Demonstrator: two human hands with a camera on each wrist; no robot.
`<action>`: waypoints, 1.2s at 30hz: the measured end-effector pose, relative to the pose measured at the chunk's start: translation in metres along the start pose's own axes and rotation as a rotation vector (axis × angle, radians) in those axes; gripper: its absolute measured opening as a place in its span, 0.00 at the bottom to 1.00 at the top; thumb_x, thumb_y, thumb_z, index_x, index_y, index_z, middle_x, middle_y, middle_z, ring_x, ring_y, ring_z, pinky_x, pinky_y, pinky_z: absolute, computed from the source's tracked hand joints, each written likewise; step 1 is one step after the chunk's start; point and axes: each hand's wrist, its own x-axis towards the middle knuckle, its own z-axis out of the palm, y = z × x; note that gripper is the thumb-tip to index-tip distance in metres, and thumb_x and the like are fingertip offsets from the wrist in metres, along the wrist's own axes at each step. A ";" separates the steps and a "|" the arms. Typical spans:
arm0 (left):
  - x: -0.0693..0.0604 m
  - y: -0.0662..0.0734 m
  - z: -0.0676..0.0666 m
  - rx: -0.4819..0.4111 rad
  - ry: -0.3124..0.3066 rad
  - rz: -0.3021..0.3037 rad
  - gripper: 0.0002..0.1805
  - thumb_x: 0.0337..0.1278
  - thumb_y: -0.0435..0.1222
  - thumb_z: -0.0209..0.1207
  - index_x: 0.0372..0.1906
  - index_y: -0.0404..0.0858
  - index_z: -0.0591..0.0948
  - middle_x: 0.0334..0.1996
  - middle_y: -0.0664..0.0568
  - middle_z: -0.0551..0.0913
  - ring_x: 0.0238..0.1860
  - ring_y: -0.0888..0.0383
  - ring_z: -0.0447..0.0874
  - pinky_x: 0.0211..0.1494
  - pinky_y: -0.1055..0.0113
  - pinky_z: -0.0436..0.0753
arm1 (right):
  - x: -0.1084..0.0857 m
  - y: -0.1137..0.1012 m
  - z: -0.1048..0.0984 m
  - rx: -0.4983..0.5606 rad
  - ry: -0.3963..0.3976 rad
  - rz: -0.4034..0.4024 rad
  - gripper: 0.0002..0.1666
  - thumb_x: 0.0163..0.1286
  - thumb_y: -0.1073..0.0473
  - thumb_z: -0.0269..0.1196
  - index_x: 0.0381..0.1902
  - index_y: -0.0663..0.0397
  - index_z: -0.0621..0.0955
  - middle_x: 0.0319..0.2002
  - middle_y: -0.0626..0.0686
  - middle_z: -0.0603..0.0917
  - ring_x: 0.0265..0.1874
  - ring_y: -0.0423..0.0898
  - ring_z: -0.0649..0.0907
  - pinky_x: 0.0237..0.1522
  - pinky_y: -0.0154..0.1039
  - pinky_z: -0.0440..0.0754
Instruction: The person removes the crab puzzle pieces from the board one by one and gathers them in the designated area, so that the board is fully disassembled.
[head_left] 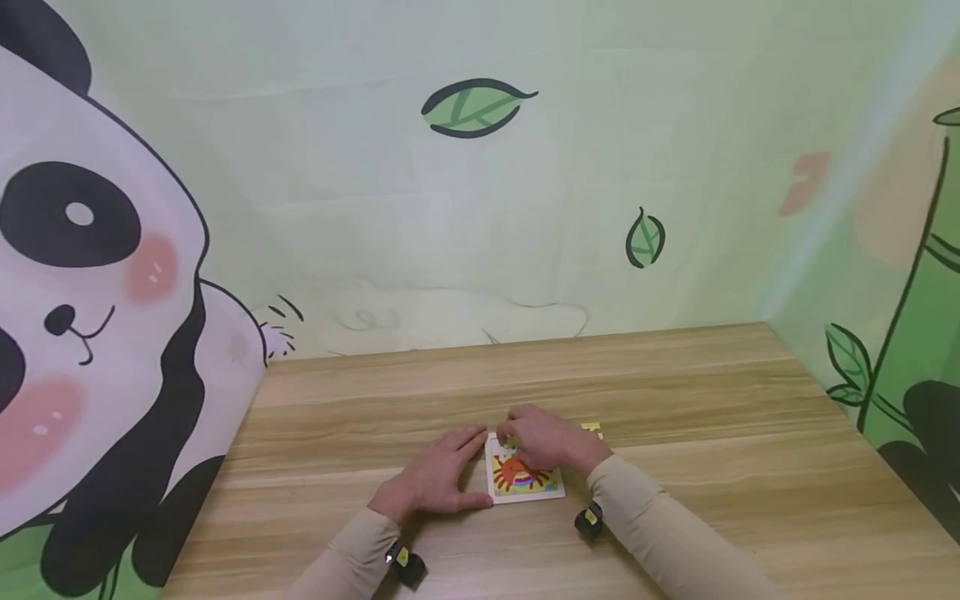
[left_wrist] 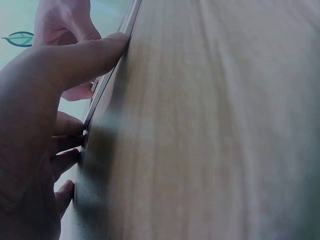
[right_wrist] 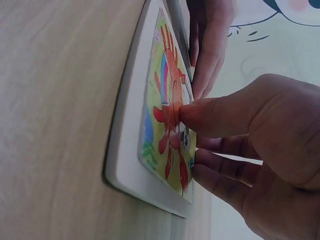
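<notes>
A small crab puzzle (head_left: 522, 477) in a white frame lies flat on the wooden table, its red crab and rainbow facing up. My left hand (head_left: 431, 471) rests beside it, with thumb and fingertips against the frame's left edge. Over the upper part of the picture, my right hand (head_left: 543, 437) bends its fingers and pinches a puzzle piece between thumb and fingertips. In the right wrist view, the thumb (right_wrist: 197, 117) touches the crab picture while the other fingertips meet its far side. Most of that piece is hidden by the fingers.
A yellow patterned piece (head_left: 592, 428) lies on the wooden table (head_left: 360, 400) behind my right wrist, partly hidden. A wall printed with a panda and leaves (head_left: 480, 108) stands along the table's back edge. Both wrists carry small black cameras (head_left: 589, 522).
</notes>
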 end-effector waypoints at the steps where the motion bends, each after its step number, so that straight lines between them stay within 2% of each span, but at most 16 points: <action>1: 0.000 0.000 0.000 0.002 -0.002 -0.001 0.55 0.50 0.69 0.57 0.75 0.39 0.58 0.75 0.47 0.58 0.75 0.49 0.57 0.78 0.53 0.56 | 0.000 0.000 -0.001 0.006 0.002 0.003 0.14 0.60 0.61 0.65 0.46 0.44 0.82 0.43 0.48 0.77 0.43 0.44 0.76 0.51 0.42 0.80; 13: 0.000 -0.001 -0.002 -0.005 0.001 0.007 0.55 0.50 0.68 0.57 0.75 0.37 0.58 0.75 0.46 0.58 0.75 0.49 0.57 0.78 0.53 0.56 | 0.000 -0.001 -0.001 0.067 0.027 0.034 0.14 0.60 0.60 0.68 0.45 0.45 0.81 0.41 0.48 0.78 0.42 0.45 0.77 0.50 0.43 0.81; 20: 0.001 0.000 -0.002 -0.006 -0.001 0.011 0.56 0.50 0.68 0.58 0.75 0.37 0.57 0.75 0.45 0.58 0.75 0.49 0.56 0.78 0.52 0.56 | -0.003 0.003 0.002 0.107 0.054 0.055 0.14 0.61 0.59 0.67 0.46 0.43 0.81 0.44 0.48 0.79 0.44 0.45 0.78 0.51 0.44 0.80; 28: 0.000 0.000 -0.002 -0.002 -0.010 0.001 0.56 0.50 0.68 0.57 0.76 0.38 0.57 0.75 0.46 0.58 0.75 0.49 0.56 0.78 0.53 0.57 | -0.007 0.008 0.004 0.165 0.099 0.023 0.15 0.61 0.61 0.66 0.47 0.45 0.81 0.46 0.49 0.80 0.47 0.47 0.79 0.54 0.46 0.80; 36: -0.001 0.001 -0.002 -0.010 0.000 0.006 0.55 0.50 0.68 0.58 0.75 0.37 0.58 0.75 0.46 0.59 0.75 0.49 0.57 0.77 0.53 0.59 | -0.009 0.012 0.004 0.196 0.088 0.026 0.20 0.58 0.66 0.65 0.49 0.45 0.80 0.47 0.47 0.80 0.48 0.45 0.78 0.55 0.45 0.80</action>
